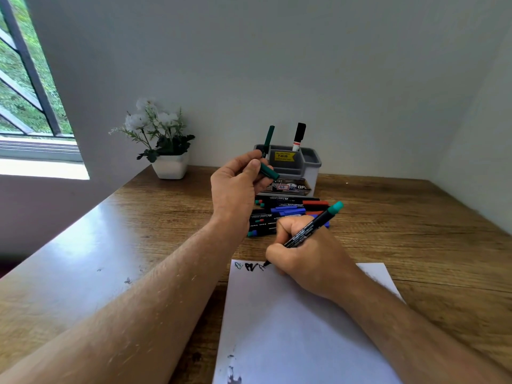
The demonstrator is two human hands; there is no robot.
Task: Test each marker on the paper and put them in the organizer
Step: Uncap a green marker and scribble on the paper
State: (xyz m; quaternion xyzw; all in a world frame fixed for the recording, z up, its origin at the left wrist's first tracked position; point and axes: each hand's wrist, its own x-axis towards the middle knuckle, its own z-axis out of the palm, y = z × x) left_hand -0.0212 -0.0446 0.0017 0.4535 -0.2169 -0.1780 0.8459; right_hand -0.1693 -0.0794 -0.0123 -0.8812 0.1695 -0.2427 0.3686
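Now testing | our right hand (307, 261) clamps the marker (310, 228), tip on the paper (299, 333) near the organizer (311, 162) | left hand (238, 184) pinches its green cap (268, 171) before the organizer | next, we judge: recap, drop in.

**Little desk nook by the window**

Daylight is pouring in through a barred window (25, 79) on the left, with greenery showing outside. Plain white walls (304, 65) are meeting in the corner on the right. A wooden desk (415, 217) is catching glare on its left side, and a white potted plant (163, 139) is sitting against the wall.
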